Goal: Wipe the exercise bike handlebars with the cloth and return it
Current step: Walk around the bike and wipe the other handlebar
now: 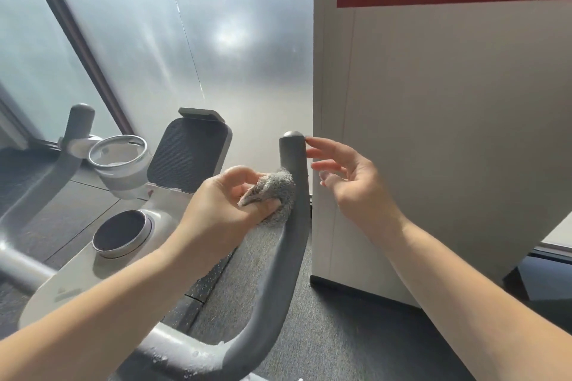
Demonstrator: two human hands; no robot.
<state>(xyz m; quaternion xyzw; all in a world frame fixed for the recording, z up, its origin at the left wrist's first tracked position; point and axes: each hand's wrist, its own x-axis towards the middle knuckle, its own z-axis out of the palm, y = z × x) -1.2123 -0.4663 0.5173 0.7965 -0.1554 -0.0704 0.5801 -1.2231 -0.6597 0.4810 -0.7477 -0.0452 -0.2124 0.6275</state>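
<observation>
A grey fluffy cloth (278, 192) is pressed against the upright part of the bike's right handlebar (291, 238), a grey padded bar curving up from the bottom centre. My left hand (226, 198) grips the cloth from the left side of the bar. To the right of the bar's rounded top, my right hand (346, 176) hovers with fingers spread, holding nothing, its fingertips close to the bar. The left handlebar (77, 124) stands at the far left.
A white console (161, 195) holds a round dial (120, 233), a ringed cup holder (119, 151) and a dark tablet rest (188, 151). A white cabinet panel (433, 133) stands right beside the right handlebar. Frosted glass fills the background; dark floor lies below.
</observation>
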